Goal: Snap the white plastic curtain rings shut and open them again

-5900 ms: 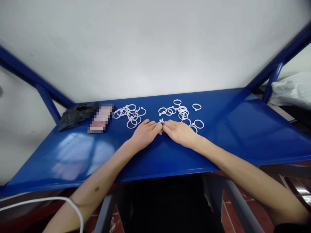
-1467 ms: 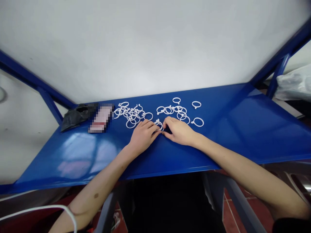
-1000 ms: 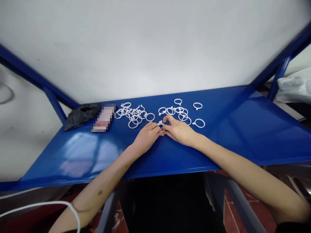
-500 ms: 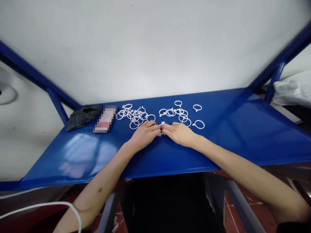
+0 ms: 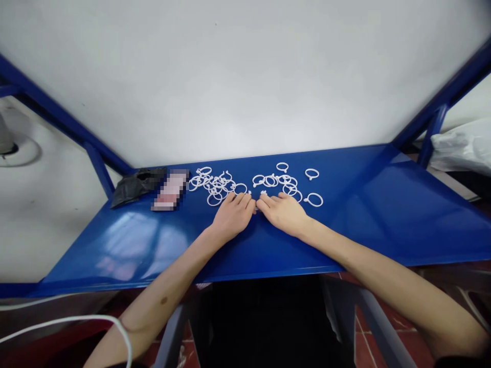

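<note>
My left hand (image 5: pixel 235 214) and my right hand (image 5: pixel 282 213) meet knuckle to knuckle over the blue table. Between them they grip one white plastic ring (image 5: pixel 263 193), which looks like a shower curtain ring. Its two knobbed ends stick up apart, one by each hand, and the fingers hide most of its loop. Beyond my left hand lies a tangled heap of similar white rings (image 5: pixel 215 198). A looser group of rings (image 5: pixel 271 180) sits past my right hand, with a single ring (image 5: pixel 315 200) farther right.
A blurred-out flat phone-like object (image 5: pixel 169 191) and a black plastic bag (image 5: pixel 132 190) lie at the left of the blue table (image 5: pixel 364 220). A white wall (image 5: pixel 245 76) rises behind it. At far right is a clear plastic bag (image 5: pixel 464 145). A white cable (image 5: pixel 76 320) crosses near my left forearm.
The held ring's knobbed ends, close together before, now stand apart. Both hands stay at the same spot on the table. The view has shifted slightly.
</note>
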`<state>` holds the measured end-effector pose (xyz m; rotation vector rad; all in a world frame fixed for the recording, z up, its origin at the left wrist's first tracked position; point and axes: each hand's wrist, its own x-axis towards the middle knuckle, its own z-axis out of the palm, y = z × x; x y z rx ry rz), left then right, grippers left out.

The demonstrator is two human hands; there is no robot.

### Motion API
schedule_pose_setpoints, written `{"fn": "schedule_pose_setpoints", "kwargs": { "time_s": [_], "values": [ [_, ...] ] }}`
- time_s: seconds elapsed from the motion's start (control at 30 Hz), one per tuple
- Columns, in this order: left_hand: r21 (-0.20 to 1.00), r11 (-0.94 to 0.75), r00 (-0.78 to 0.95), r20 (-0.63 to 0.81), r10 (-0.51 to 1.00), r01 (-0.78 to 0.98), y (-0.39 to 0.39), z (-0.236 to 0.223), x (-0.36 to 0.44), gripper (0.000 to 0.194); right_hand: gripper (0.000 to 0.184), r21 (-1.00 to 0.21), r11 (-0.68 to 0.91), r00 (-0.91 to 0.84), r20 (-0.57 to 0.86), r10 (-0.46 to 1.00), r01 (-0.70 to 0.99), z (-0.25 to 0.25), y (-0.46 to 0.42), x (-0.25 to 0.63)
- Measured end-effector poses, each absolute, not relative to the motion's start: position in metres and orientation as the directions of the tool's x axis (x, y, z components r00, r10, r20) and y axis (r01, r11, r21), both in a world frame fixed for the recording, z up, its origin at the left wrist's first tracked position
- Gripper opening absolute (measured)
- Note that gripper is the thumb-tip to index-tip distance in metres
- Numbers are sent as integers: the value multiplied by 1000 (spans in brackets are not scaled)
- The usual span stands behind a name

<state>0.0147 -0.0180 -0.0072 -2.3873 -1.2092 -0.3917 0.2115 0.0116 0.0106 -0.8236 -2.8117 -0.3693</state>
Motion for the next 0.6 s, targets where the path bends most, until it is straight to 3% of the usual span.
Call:
{"fn": "schedule_pose_setpoints", "kwargs": {
  "time_s": [0.13,0.27,0.37,0.47,0.6],
  "values": [
    [-234,-523,568,453,687,820,-16,-5,14,30,31,151,841,-842,260,473,520,9,18,213],
    [-217,-417,466,519,716,883,-9,-4,-2,28,33,45,880,-806,424,412,473,7,29,217],
    [-130,-284,308,544,781,950,-4,-6,-20,24,36,-47,807,-682,508,526,588,4,40,220],
    [-49,-194,190,536,823,980,-1,-7,-33,27,32,-57,695,-582,500,641,717,-3,54,225],
    [19,-154,115,575,810,988,-3,-4,-32,31,20,-18,715,-632,452,629,699,-10,67,229]
  ]
}}
